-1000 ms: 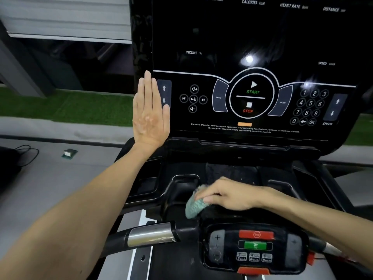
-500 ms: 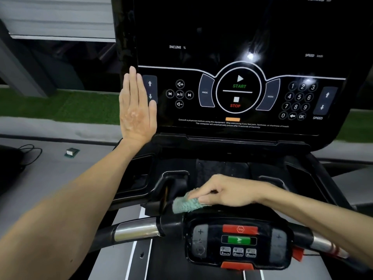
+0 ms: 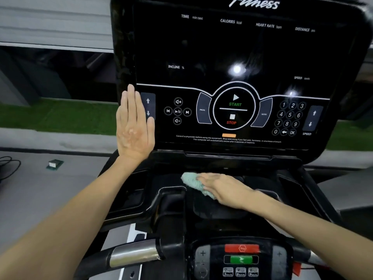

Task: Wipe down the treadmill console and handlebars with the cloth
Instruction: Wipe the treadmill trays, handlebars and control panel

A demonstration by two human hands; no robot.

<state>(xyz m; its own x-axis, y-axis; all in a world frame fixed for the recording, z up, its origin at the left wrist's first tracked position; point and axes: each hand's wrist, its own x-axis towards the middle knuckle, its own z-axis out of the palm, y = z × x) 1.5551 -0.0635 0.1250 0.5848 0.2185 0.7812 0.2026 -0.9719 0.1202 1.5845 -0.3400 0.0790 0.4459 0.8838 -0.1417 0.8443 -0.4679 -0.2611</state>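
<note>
A black treadmill console (image 3: pixel 232 57) with printed START and STOP buttons fills the upper middle. My left hand (image 3: pixel 134 126) lies flat with straight fingers against the console's left edge, beside the incline arrows. Below the screen, my right hand (image 3: pixel 220 188) presses a light green cloth (image 3: pixel 191 181) onto the black tray (image 3: pixel 167 182) under the console, fingers stretched over it. The front handlebar (image 3: pixel 133 254), with a silver grip section, crosses the bottom of the view. A small control panel (image 3: pixel 241 259) with a red and a green button sits at its middle.
Recessed cup pockets (image 3: pixel 131 195) flank the tray on both sides. To the left is a grey floor with a small green-edged block (image 3: pixel 55 164) and a black cable (image 3: pixel 10 164). A green turf strip (image 3: pixel 56 116) runs behind.
My right hand has slid the cloth away from the handlebar post, up and forward onto the tray under the screen, and its fingers have flattened. My left hand stays flat on the console edge.
</note>
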